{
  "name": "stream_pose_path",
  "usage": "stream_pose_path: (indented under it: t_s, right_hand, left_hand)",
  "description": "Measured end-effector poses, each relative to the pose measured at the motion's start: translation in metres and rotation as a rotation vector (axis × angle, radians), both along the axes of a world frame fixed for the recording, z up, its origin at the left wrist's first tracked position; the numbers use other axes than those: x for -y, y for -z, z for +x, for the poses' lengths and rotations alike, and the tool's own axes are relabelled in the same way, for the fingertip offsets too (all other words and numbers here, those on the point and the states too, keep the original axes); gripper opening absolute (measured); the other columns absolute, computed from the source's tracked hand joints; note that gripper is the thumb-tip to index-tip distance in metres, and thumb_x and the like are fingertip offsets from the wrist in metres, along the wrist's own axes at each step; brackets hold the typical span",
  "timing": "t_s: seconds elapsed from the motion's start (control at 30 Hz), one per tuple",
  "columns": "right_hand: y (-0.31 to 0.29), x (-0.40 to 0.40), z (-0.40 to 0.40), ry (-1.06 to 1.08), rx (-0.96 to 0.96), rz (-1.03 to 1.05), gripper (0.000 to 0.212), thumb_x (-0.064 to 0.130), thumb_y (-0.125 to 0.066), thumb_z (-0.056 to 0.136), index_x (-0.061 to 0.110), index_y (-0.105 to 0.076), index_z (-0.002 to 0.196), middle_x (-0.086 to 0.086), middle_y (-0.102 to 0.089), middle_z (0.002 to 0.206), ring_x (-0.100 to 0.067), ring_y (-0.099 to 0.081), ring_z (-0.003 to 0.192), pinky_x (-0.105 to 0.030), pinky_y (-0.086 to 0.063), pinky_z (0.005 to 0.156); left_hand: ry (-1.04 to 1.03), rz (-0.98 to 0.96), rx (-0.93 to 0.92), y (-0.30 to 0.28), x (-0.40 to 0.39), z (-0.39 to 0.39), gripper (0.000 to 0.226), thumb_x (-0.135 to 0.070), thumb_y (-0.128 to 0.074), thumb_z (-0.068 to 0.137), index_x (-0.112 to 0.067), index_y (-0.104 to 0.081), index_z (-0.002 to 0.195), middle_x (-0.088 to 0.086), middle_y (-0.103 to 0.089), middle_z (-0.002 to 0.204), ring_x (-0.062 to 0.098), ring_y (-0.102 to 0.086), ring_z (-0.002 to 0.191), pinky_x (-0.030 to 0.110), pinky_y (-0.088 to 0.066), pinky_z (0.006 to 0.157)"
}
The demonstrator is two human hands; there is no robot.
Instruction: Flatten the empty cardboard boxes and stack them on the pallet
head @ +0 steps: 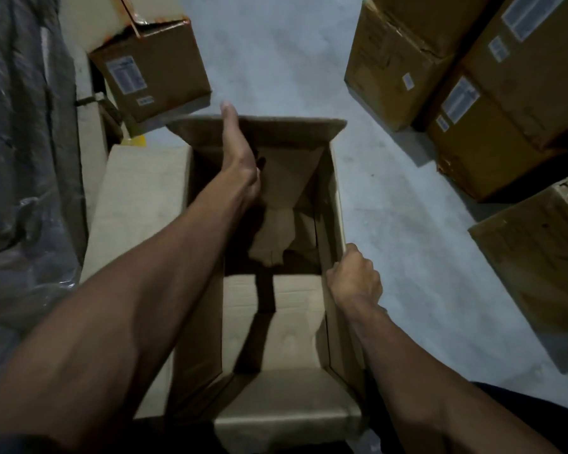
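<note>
An open brown cardboard box (333,198) stands in front of me, flaps up, and I look straight down into it. Its bottom flaps hang apart, showing pale floor through the gap. My left hand (238,149) reaches into the box with straight fingers, its edge against the far flap. My right hand (353,276) grips the top edge of the right wall, fingers curled over it. The left flap (141,204) lies spread outward.
Stacked sealed cartons (473,93) with labels stand at the right, another carton (538,257) nearer. A labelled box (151,70) tilts at the upper left. Grey plastic-wrapped goods (23,158) fill the left side. Grey concrete floor (276,54) lies beyond.
</note>
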State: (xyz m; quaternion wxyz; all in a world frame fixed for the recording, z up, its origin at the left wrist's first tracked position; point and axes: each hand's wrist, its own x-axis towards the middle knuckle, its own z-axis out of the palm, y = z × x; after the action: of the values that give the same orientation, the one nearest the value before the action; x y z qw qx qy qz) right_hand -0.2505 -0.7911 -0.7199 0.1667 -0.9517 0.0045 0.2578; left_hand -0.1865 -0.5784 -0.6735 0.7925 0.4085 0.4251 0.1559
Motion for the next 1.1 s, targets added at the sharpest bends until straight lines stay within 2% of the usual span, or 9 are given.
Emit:
stream_pose_path:
  t_s: [0.07, 0.1, 0.2, 0.27, 0.4, 0.53, 0.77, 0.93, 1.1]
  right_hand:
    - [0.0, 0.0, 0.001, 0.001, -0.001, -0.007, 0.026, 0.017, -0.057, 0.099, 0.011, -0.053, 0.124, -0.011, -0.066, 0.114, -0.03, -0.063, 0.101, -0.032, -0.045, 0.073]
    - [0.0, 0.0, 0.001, 0.0, -0.001, -0.011, 0.026, 0.017, -0.056, 0.1, 0.011, -0.052, 0.125, -0.011, -0.066, 0.115, -0.03, -0.063, 0.101, -0.032, -0.043, 0.072]
    - [0.0, 0.0, 0.003, -0.006, 0.008, -0.021, 0.025, 0.016, -0.054, 0.1, 0.012, -0.052, 0.125, -0.01, -0.066, 0.115, -0.029, -0.063, 0.101, -0.031, -0.04, 0.071]
    - [0.002, 0.0, 0.002, -0.016, 0.008, -0.024, 0.026, 0.015, -0.052, 0.1, 0.012, -0.051, 0.126, -0.01, -0.066, 0.117, -0.03, -0.062, 0.103, -0.031, -0.039, 0.071]
    - [0.006, -0.001, 0.002, -0.017, 0.009, -0.029, 0.031, 0.014, -0.052, 0.099, 0.013, -0.05, 0.129, -0.009, -0.066, 0.117, -0.029, -0.063, 0.103, -0.031, -0.039, 0.071]
    - [0.007, -0.003, 0.003, -0.031, 0.013, -0.033, 0.032, 0.016, -0.053, 0.1, 0.014, -0.048, 0.132, -0.008, -0.067, 0.116, -0.026, -0.065, 0.101, -0.03, -0.039, 0.068]
    - [0.015, -0.004, 0.003, -0.023, 0.022, -0.022, 0.032, 0.015, -0.056, 0.098, 0.014, -0.048, 0.129, -0.007, -0.068, 0.112, -0.026, -0.066, 0.098, -0.035, -0.053, 0.076]
    - [0.014, -0.005, 0.003, -0.023, 0.028, -0.022, 0.033, 0.015, -0.057, 0.098, 0.014, -0.048, 0.13, -0.007, -0.068, 0.111, -0.025, -0.066, 0.097, -0.033, -0.05, 0.072]
    - [0.009, -0.002, 0.002, -0.017, 0.031, -0.028, 0.029, 0.012, -0.054, 0.098, 0.011, -0.05, 0.127, -0.009, -0.066, 0.114, -0.029, -0.063, 0.1, -0.031, -0.04, 0.071]
  left_hand:
    - [0.207, 0.248, -0.091, 0.012, -0.007, 0.01, 0.109, -0.094, -0.036, 0.074, -0.02, -0.033, 0.154, 0.002, -0.042, 0.152, 0.022, -0.042, 0.137, 0.039, -0.032, 0.114]
    - [0.347, 0.437, -0.18, 0.021, -0.011, 0.014, 0.112, -0.096, -0.031, 0.073, -0.021, -0.028, 0.156, 0.008, -0.031, 0.16, 0.028, -0.03, 0.146, 0.045, -0.022, 0.12]
    - [0.744, 1.137, -0.633, 0.039, -0.022, 0.025, 0.081, -0.063, -0.043, 0.094, -0.016, -0.023, 0.156, 0.022, -0.007, 0.164, 0.04, -0.01, 0.15, 0.045, -0.013, 0.122]
    - [0.881, 1.373, -0.754, 0.043, -0.031, 0.028, 0.076, -0.046, -0.058, 0.094, -0.015, -0.023, 0.154, 0.021, -0.007, 0.164, 0.04, -0.012, 0.149, 0.049, -0.02, 0.121]
    - [0.992, 1.48, -0.882, 0.058, -0.036, 0.046, 0.069, -0.038, -0.065, 0.091, -0.018, -0.03, 0.147, 0.018, -0.031, 0.154, 0.041, -0.027, 0.141, 0.052, -0.026, 0.115]
    - [1.026, 1.567, -0.99, 0.051, -0.026, 0.067, 0.042, -0.032, -0.06, 0.096, -0.013, -0.051, 0.132, 0.015, -0.057, 0.131, 0.036, -0.051, 0.124, 0.043, -0.036, 0.103]
    - [1.048, 1.588, -0.945, 0.113, -0.073, 0.093, 0.026, -0.04, -0.065, 0.078, -0.026, -0.056, 0.098, 0.006, -0.065, 0.1, 0.031, -0.062, 0.087, 0.041, -0.047, 0.073]
    - [1.085, 1.592, -0.878, 0.075, -0.053, 0.071, 0.027, -0.024, -0.063, 0.092, -0.013, -0.056, 0.116, 0.014, -0.061, 0.116, 0.035, -0.059, 0.107, 0.042, -0.044, 0.084]
    - [1.11, 1.754, -0.791, 0.052, -0.039, 0.022, 0.072, -0.035, -0.069, 0.087, -0.012, -0.03, 0.143, 0.016, -0.035, 0.15, 0.036, -0.033, 0.137, 0.049, -0.027, 0.113]
